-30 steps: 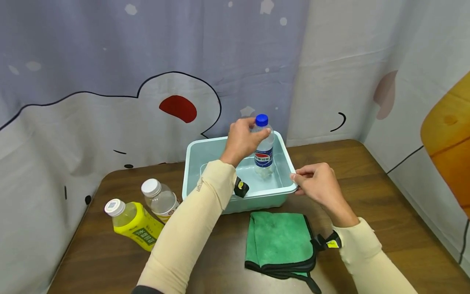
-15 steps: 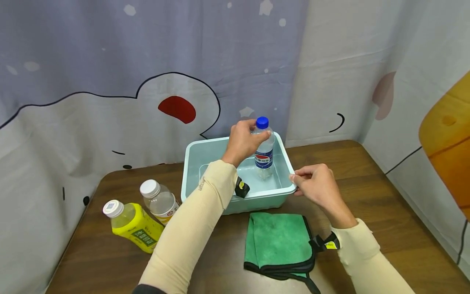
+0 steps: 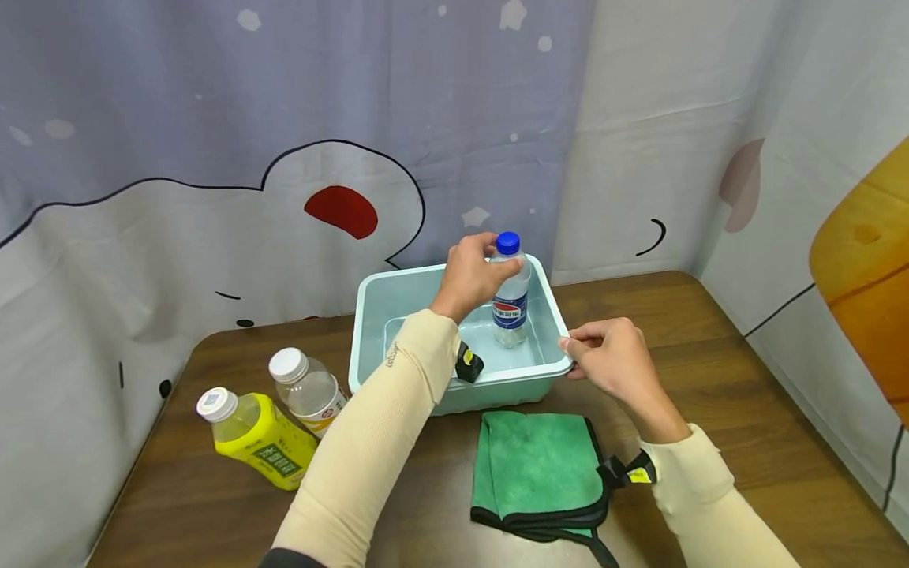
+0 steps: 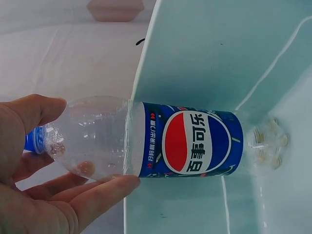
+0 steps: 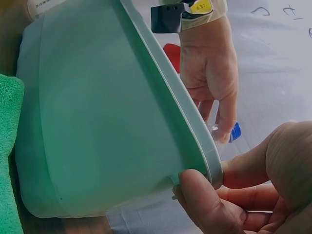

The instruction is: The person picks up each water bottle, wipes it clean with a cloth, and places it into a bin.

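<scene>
A clear plastic bottle (image 3: 510, 312) with a blue cap and a blue Pepsi label stands upright inside a light green plastic basin (image 3: 454, 386), toward its right end. My left hand (image 3: 470, 274) holds the bottle around its shoulder, just below the cap. In the left wrist view, the thumb lies on one side of the bottle (image 4: 195, 141) and the fingers on the other; its base reaches the basin floor. My right hand (image 3: 616, 355) pinches the basin's near right corner. The right wrist view shows thumb and finger on either side of the rim (image 5: 195, 131).
A folded green cloth (image 3: 536, 465) with black edging lies in front of the basin on the wooden table (image 3: 192, 505). To the left are a yellow-labelled bottle (image 3: 266, 446) and a clear bottle with a white cap (image 3: 308, 390). A printed curtain (image 3: 497, 95) hangs behind.
The bottle has sunk slightly lower in the basin, and my left hand has come down a little with it. My right hand keeps its pinch on the rim.
</scene>
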Action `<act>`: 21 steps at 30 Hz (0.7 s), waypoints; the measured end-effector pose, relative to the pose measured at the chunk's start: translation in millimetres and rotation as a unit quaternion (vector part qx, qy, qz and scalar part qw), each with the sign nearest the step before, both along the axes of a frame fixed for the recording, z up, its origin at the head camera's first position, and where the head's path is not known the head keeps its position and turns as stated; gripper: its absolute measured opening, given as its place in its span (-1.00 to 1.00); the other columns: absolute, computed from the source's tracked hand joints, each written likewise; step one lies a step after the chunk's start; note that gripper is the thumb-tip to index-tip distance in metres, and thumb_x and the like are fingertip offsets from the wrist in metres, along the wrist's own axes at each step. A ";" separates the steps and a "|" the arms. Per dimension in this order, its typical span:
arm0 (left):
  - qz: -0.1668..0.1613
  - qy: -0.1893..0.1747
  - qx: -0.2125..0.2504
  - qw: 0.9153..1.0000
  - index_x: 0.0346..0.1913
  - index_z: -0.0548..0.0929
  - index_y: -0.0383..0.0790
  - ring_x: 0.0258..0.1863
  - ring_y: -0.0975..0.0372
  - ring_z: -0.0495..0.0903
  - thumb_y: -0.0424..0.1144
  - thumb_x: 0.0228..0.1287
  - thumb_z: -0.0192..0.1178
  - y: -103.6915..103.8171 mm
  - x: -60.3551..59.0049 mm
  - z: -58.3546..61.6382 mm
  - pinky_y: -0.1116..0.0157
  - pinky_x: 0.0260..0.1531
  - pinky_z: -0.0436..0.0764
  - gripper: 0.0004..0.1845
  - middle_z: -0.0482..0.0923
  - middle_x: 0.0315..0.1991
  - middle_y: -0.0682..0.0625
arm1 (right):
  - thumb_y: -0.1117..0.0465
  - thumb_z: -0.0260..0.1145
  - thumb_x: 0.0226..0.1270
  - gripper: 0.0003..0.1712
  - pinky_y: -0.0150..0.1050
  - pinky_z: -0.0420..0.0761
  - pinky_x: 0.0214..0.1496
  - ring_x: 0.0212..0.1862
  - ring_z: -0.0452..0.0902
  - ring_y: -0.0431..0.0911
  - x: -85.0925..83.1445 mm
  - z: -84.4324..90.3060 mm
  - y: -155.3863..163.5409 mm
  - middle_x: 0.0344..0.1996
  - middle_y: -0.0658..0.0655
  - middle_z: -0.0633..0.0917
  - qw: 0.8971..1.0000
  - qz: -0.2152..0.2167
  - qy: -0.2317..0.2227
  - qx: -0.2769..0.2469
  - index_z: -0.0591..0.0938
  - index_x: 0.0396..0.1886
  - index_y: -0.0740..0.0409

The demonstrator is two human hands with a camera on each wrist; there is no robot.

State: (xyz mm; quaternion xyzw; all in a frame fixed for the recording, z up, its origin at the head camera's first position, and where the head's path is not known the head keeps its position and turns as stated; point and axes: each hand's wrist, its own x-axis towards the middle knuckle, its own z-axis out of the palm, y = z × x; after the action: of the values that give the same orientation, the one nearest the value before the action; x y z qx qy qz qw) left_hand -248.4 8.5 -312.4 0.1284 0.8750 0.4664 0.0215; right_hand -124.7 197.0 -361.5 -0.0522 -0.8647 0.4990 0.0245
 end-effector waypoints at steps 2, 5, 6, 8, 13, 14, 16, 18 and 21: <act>0.000 -0.002 0.000 1.000 0.32 0.62 -0.23 0.36 -0.05 0.58 -0.13 0.35 0.42 0.2 0.1 -0.6 0.01 0.38 0.58 -0.47 0.65 0.27 -0.25 | 0.27 0.38 0.43 -0.72 -0.29 0.75 -0.45 -0.55 0.76 -0.14 0.6 -0.1 0.0 -0.31 0.36 0.82 1.000 0.000 0.001 -0.001 0.77 -0.07 0.45; 0.002 -0.008 -0.002 1.000 0.34 0.60 -0.21 0.35 -0.04 0.58 -0.12 0.35 0.42 0.6 0.1 -0.7 0.00 0.36 0.59 -0.45 0.63 0.28 -0.24 | 0.27 0.38 0.43 -0.73 -0.29 0.75 -0.45 -0.55 0.76 -0.14 1.2 0.0 -0.1 -0.31 0.36 0.82 1.000 -0.001 0.002 -0.003 0.77 -0.07 0.45; 0.002 -0.010 -0.004 1.000 0.35 0.59 -0.21 0.34 -0.05 0.58 -0.11 0.35 0.42 0.6 0.1 -0.4 0.01 0.36 0.60 -0.44 0.63 0.29 -0.23 | 0.27 0.39 0.43 -0.72 -0.29 0.75 -0.45 -0.55 0.76 -0.14 1.3 0.0 -0.2 -0.31 0.36 0.82 1.000 -0.001 0.002 -0.004 0.77 -0.07 0.45; 0.002 -0.015 -0.007 1.000 0.36 0.58 -0.20 0.34 -0.05 0.58 -0.10 0.35 0.42 0.7 0.3 0.5 0.00 0.35 0.60 -0.43 0.62 0.30 -0.23 | 0.28 0.39 0.43 -0.72 -0.29 0.76 -0.44 -0.55 0.76 -0.14 1.2 0.5 -0.2 -0.30 0.36 0.82 1.000 -0.002 0.002 -0.005 0.77 -0.07 0.45; 0.002 -0.020 -0.012 1.000 0.34 0.57 -0.20 0.35 -0.06 0.56 -0.10 0.35 0.42 0.5 0.9 2.1 -0.01 0.37 0.58 -0.44 0.61 0.31 -0.24 | 0.27 0.39 0.43 -0.71 -0.30 0.76 -0.43 -0.54 0.76 -0.14 1.0 1.1 0.3 -0.29 0.36 0.82 1.000 -0.001 -0.001 -0.005 0.77 -0.06 0.45; 0.001 -0.023 -0.013 1.000 0.34 0.56 -0.19 0.35 -0.06 0.56 -0.10 0.35 0.42 0.3 0.7 2.1 -0.01 0.38 0.57 -0.44 0.60 0.31 -0.24 | 0.26 0.39 0.44 -0.71 -0.30 0.76 -0.43 -0.54 0.76 -0.13 0.9 0.8 0.3 -0.29 0.36 0.82 1.000 -0.001 -0.002 -0.003 0.77 -0.06 0.45; -0.002 -0.030 -0.015 0.999 0.34 0.55 -0.18 0.35 -0.05 0.55 -0.09 0.35 0.41 -0.1 0.7 2.1 -0.01 0.38 0.57 -0.44 0.59 0.32 -0.23 | 0.26 0.38 0.44 -0.71 -0.30 0.76 -0.44 -0.54 0.76 -0.13 0.9 0.2 0.4 -0.29 0.36 0.82 1.000 -0.001 -0.002 -0.002 0.77 -0.05 0.45; -0.005 -0.033 -0.014 0.999 0.34 0.55 -0.18 0.36 -0.06 0.55 -0.09 0.35 0.40 -0.3 0.1 1.4 -0.01 0.38 0.56 -0.44 0.59 0.33 -0.23 | 0.26 0.38 0.44 -0.71 -0.30 0.76 -0.43 -0.54 0.76 -0.14 0.9 -0.5 0.6 -0.29 0.36 0.82 1.000 -0.002 -0.001 -0.002 0.77 -0.06 0.45; -0.005 -0.029 -0.009 1.000 0.33 0.57 -0.17 0.36 -0.05 0.56 -0.09 0.34 0.40 -1.3 0.4 0.2 -0.01 0.38 0.57 -0.45 0.59 0.33 -0.22 | 0.26 0.38 0.43 -0.71 -0.28 0.76 -0.43 -0.55 0.76 -0.15 0.3 -1.4 0.5 -0.29 0.35 0.83 1.000 -0.002 0.001 -0.001 0.77 -0.06 0.44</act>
State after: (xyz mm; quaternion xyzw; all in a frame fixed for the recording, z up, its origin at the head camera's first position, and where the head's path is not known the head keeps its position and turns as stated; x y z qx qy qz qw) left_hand -248.0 7.2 -312.1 0.1190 0.8776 0.4616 0.0504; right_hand -124.4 197.6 -362.9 -0.0530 -0.8639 0.5003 0.0262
